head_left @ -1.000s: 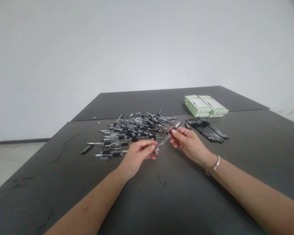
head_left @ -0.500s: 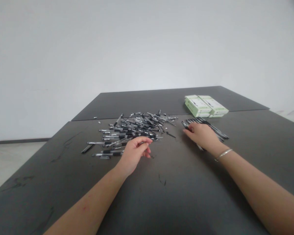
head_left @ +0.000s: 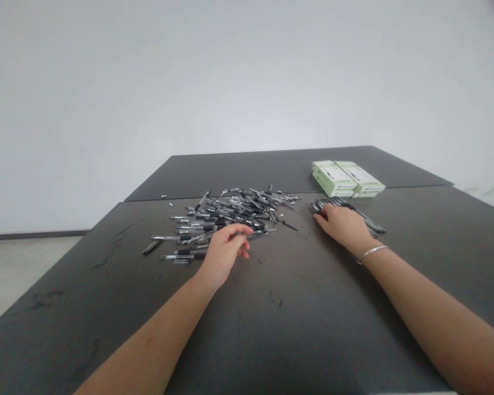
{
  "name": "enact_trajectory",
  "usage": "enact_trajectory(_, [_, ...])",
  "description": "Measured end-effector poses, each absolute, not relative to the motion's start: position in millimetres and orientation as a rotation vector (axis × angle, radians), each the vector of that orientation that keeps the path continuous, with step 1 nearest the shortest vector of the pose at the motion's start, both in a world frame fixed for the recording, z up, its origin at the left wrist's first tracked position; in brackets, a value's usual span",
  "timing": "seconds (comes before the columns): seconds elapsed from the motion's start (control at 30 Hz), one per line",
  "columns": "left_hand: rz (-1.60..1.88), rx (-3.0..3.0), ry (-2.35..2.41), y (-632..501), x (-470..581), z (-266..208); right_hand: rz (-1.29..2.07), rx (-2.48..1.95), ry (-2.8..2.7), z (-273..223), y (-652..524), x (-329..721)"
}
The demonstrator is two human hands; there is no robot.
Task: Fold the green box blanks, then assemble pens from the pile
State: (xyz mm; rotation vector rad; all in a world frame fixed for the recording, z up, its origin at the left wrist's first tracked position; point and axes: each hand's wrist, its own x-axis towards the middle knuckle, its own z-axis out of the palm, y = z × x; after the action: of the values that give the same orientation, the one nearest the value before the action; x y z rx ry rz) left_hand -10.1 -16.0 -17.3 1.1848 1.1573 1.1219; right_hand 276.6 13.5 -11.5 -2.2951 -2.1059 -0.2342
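Left grip (head_left: 227, 248) now slackly parted and apparently empty, the pen it shared a second ago gone; right grip (head_left: 342, 224) down over the pen row (head_left: 320, 205), cannot tell if closed, so one more probably added; loose pile (head_left: 239, 206) just beyond left grip.

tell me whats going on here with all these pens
A person is handling pens with bare hands at a dark table. The right hand is over a row of pens; whether it grips one is hard to tell. The left hand, loosely curled with no pen visible in it, is at the near side of a jumbled pile of pens. Green-and-white boxes sit just beyond the row.
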Motion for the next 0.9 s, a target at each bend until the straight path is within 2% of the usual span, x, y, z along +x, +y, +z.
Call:
enact_trajectory(0.3, [1.158, 1.174, 1.167, -13, -12, -17, -0.222, -2.102, -2.056, -7, 15, 268])
enact_trajectory(0.5, [1.177, 1.163, 1.172, -15, -11, -14, 0.127, -1.588, -2.264, 12, 7, 220])
enact_trajectory(0.67, [1.185, 1.221, 1.218, -10, -16, -16, 0.228, -1.47, -2.407, 5, 7, 191])
enact_trajectory(0.9, [1.074, 1.864, 1.456, -4, -24, -24, 0.214, -1.496, -2.46, -7, 13, 184])
